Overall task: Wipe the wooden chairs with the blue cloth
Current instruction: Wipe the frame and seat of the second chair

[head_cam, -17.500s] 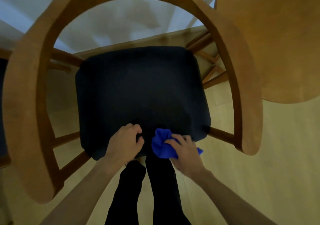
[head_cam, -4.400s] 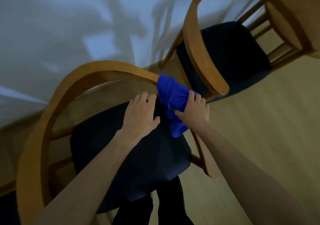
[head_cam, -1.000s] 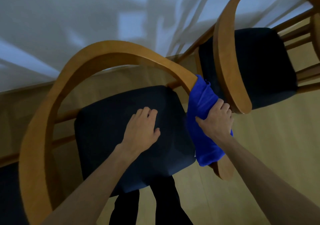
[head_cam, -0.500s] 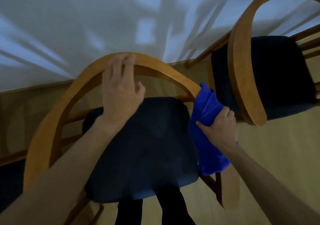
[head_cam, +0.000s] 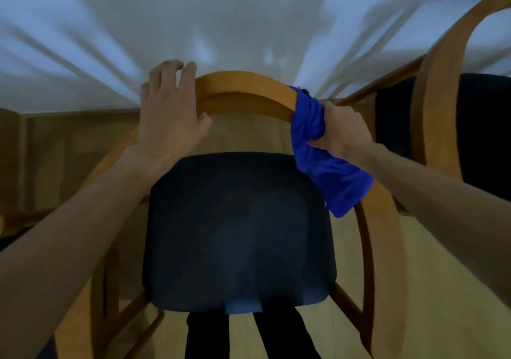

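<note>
Right hand (head_cam: 341, 133) grips a bunched bright blue cloth (head_cam: 323, 154), fingers curled round it and pinning it against the curved wooden back rail (head_cam: 246, 93) of the nearer wooden chair with the dark upholstered seat (head_cam: 237, 234). Cloth wraps the rail at its right-hand bend; a loose tail hangs down over the right armrest section (head_cam: 384, 248) and just overlaps the seat's upper right corner. Left hand (head_cam: 171, 118) rests on the same rail at its left-hand bend, palm down, fingers extended over the top edge, holding nothing. Both forearms reach in from the lower corners. Second wooden chair of the same curved-rail pattern (head_cam: 431, 87), also dark-seated, stands just beside the first at the right edge of view. Light wooden floor (head_cam: 448, 289) lies beneath; a pale wall (head_cam: 249, 21) with streaked shadows stands behind. Dark trouser legs (head_cam: 249, 336) show below the seat's front edge. Upper background is motion-blurred.
</note>
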Demonstrator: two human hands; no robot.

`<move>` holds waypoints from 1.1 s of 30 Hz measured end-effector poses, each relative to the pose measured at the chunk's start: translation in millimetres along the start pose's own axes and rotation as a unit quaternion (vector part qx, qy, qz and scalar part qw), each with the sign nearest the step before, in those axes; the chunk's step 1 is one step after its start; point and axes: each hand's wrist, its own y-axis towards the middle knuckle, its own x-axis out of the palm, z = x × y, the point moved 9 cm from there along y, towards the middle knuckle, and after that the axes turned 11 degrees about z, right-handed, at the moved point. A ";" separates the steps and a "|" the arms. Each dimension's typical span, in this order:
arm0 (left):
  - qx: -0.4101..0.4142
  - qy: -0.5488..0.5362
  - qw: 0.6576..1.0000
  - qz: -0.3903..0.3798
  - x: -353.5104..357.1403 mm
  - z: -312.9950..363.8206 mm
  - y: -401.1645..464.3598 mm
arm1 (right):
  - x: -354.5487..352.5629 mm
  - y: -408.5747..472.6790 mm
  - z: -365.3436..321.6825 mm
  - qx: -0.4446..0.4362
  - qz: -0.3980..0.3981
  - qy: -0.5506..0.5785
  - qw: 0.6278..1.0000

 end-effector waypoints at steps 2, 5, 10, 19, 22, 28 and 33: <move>-0.002 -0.016 1.000 0.013 -3.7 -7.6 -11.9 | -1.8 5.2 -6.3 -0.023 0.000 0.014 1.000; -0.019 -0.039 0.999 0.023 -3.4 -14.8 -32.9 | -4.9 10.8 -15.5 -0.046 -0.003 0.023 0.999; -0.047 -0.078 0.995 0.042 1.0 -24.7 -62.4 | -18.9 39.4 -79.5 -0.127 -0.012 0.030 0.991; -0.108 -0.142 0.982 0.060 -7.1 -53.0 -110.3 | -19.1 61.9 -198.6 -0.295 -0.056 -0.116 0.947; -0.144 -0.138 0.978 0.068 -7.9 -68.1 -124.0 | -10.3 60.8 -226.6 -0.326 -0.071 -0.167 0.928; -0.243 -0.089 0.966 0.028 -2.9 -100.0 -150.5 | 11.6 51.0 -277.2 -0.372 -0.094 -0.254 0.888; -0.234 -0.097 0.968 0.004 2.8 -108.5 -162.8 | 29.9 38.5 -311.7 -0.410 -0.087 -0.303 0.856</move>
